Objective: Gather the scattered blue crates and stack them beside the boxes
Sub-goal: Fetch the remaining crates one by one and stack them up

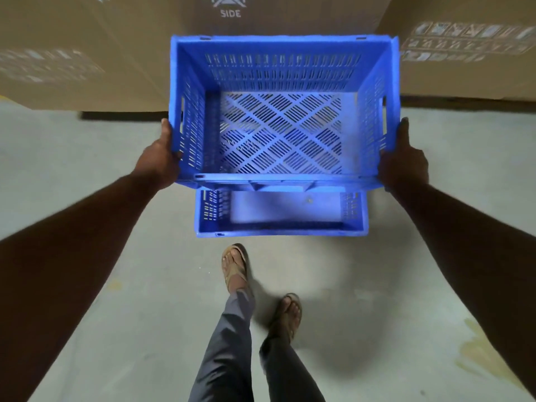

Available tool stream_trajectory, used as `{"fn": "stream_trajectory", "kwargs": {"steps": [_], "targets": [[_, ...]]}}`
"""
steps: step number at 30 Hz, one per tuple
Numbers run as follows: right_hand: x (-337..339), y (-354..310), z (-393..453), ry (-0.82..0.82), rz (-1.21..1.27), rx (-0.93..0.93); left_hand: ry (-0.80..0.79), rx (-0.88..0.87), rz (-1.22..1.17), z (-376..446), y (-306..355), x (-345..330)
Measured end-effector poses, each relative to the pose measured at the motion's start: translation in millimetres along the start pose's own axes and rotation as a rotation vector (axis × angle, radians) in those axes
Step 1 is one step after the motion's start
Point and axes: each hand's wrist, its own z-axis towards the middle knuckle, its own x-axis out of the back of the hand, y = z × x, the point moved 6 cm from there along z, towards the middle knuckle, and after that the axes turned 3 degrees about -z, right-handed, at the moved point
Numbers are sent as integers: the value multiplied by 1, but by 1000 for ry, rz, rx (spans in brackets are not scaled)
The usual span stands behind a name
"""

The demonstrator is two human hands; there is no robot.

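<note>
Rectangular blue slotted-plastic crate (280,111), diamond-lattice floor, held above second matching crate (281,214) at its 6 o'clock on smooth grey concrete floor (87,175). Left hand (159,161) and right hand (404,161) grasp its side walls. Two crates. Matte brown cardboard boxes (87,53) at 12 o'clock.

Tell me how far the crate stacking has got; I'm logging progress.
Done: one blue crate already sits on the floor by the cardboard boxes. In hand: the left hand and right hand grip a second crate above it. Left: lowering it on; other crates aren't in view.
</note>
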Motion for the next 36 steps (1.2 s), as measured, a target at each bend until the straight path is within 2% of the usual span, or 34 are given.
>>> {"fn": "stream_trajectory", "kwargs": {"steps": [21,31,36], "targets": [[-8,38,-26,-54,-28,43,-26,91,-127,-91,-19,-29],[-15,61,-56,-81,-38,39,22,46,-202,-112,-33,-35],[-17,74,-72,-94,-59,57,19,92,-206,-145,-47,-54]]}}
